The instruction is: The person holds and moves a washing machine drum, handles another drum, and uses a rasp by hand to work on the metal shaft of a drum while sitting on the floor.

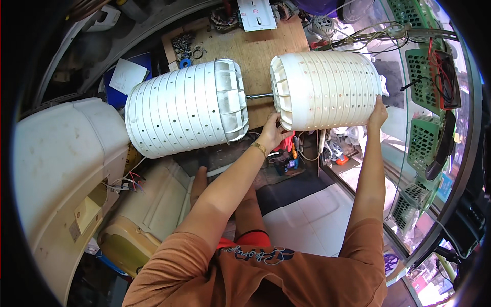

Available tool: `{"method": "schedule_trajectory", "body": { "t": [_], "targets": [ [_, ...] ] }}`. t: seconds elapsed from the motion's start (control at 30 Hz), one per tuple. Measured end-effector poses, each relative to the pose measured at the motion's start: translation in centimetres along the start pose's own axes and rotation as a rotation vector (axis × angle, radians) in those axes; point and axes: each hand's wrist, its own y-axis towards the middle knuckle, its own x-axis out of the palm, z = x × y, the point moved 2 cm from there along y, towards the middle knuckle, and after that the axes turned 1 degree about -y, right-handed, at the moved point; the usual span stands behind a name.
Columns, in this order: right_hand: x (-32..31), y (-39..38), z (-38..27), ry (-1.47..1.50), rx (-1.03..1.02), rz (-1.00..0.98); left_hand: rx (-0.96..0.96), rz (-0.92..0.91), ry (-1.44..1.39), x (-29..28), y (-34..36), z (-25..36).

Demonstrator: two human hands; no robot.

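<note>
Two perforated, ribbed plastic drums lie on their sides over a plywood board [244,46]. The left drum [174,110] is white; the right drum [330,89] is creamier. Between them shows a metal shaft [260,95]. My left hand [272,132] grips the lower left rim of the right drum, near its finned end, with a gold band at the wrist. My right hand [377,115] holds the right drum's far right end, low on the rim; its fingertips are partly hidden.
White appliance casing [61,148] stands at left. Green perforated baskets [423,140] and wires line the right edge. A white panel [255,15], small metal parts [185,51] and a paper sheet [127,77] lie behind. Tools [286,153] sit below the board.
</note>
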Motion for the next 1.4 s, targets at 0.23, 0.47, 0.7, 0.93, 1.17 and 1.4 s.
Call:
{"method": "schedule_trajectory", "body": {
  "t": [0.23,0.47,0.7,0.93,1.17,1.4],
  "targets": [
    [-0.4,0.3,0.5,-0.022,-0.009,0.007,-0.009,0.014,0.001,0.1,0.2,-0.1],
    [-0.9,0.2,0.8,-0.003,0.024,0.013,-0.021,0.02,-0.012,-0.1,0.5,-0.3],
    [-1.7,0.0,0.7,-0.067,0.027,-0.032,-0.023,0.021,-0.011,-0.3,0.7,-0.3],
    [-1.1,-1.0,-0.1,-0.009,0.015,-0.009,-0.002,0.063,0.017,1.0,-0.6,0.1],
    [-1.3,-1.1,-0.6,-0.018,0.019,-0.038,0.012,0.062,0.031,1.2,-0.8,0.0],
    [-1.5,-1.4,-1.0,-0.056,-0.011,-0.008,0.02,0.078,0.038,1.6,-0.9,-0.1]
  ]
}}
